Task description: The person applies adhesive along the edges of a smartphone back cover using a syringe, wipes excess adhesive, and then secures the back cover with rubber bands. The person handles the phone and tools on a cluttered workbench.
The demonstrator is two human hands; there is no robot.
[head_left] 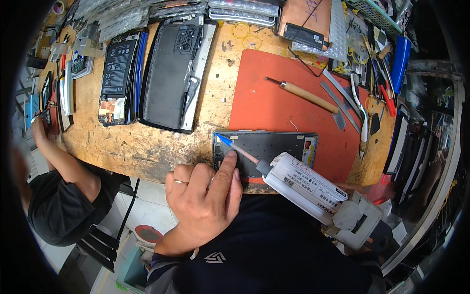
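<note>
A dark rectangular phone housing lies across the lower edge of the orange mat. My left hand has its index fingertip pressed on the housing, thumb at the near edge and other fingers curled. My right hand, mostly hidden, holds a dispensing gun with a white cartridge. Its blue tapered nozzle reaches the housing's upper left corner. A wooden-handled tool rests on the mat above.
Opened devices and a black panel in a tray occupy the wooden bench. Bubble-wrapped stacks line the back; hand tools crowd the right. At left, a seated co-worker has a hand among devices.
</note>
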